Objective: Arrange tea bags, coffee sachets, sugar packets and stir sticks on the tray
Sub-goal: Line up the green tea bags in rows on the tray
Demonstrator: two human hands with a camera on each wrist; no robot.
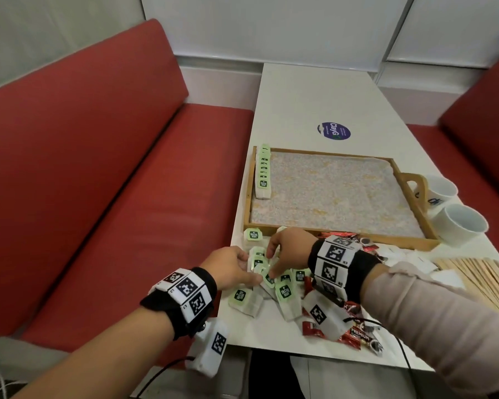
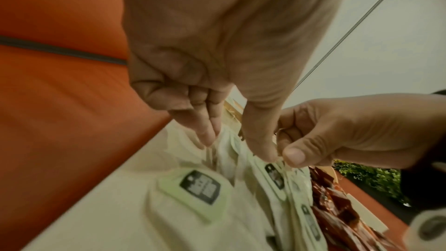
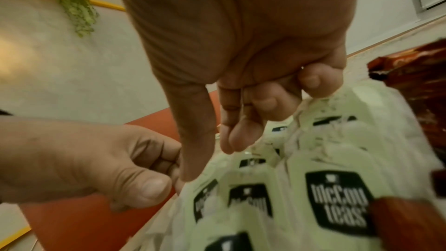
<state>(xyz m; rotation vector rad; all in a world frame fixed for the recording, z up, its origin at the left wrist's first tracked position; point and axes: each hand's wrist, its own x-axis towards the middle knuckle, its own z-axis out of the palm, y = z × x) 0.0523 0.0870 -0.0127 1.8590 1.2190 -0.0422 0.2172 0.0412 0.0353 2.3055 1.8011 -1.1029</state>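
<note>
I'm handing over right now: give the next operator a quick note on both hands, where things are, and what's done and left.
Left hand and right hand both pinch tea bags in the loose pile in front of the tray.
Done: one row of tea bags along the tray's left edge.
Left: remaining tea bags, red coffee sachets, white sugar packets and stir sticks, all on the table.

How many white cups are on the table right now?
2: one cup beside the tray's right handle, the other cup just nearer, at the tray's near-right corner. None looks hidden.
</note>
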